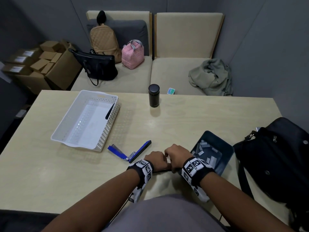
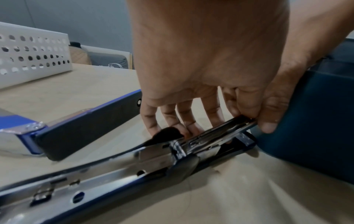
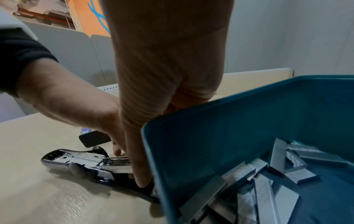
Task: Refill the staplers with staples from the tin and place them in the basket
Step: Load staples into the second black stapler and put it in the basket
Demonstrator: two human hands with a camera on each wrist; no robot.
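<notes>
Blue tin point(image 1: 225, 158) beside both hands; no readable writing anywhere.

Pale table point(image 1: 200, 118) bears basket point(image 1: 107, 124), flask point(image 1: 154, 95), staplers point(image 1: 132, 150), tin point(image 1: 224, 158).

Place: an office meeting booth or small break-out room.
Walls: grey padded panels point(image 1: 267, 47) closing in the space beyond the hands.
Seating: a beige upholstered bench point(image 1: 184, 47) with a grey cushion point(image 1: 128, 30), across the table from the hands.
Table: a pale wood-look table point(image 1: 200, 114) under both hands.
Belongings: a tan backpack point(image 1: 103, 42), a black handbag point(image 1: 98, 67) and a pink lunch bag point(image 1: 132, 56) on the bench, far left of the hands; a crumpled green jacket point(image 1: 210, 77) far right.
Supplies: cardboard cartons point(image 1: 41, 64) of small boxes on the floor, far to the left.
Desk goods: a white perforated basket point(image 1: 107, 124) ahead-left of the hands, a black flask point(image 1: 153, 97) straight ahead.
</notes>
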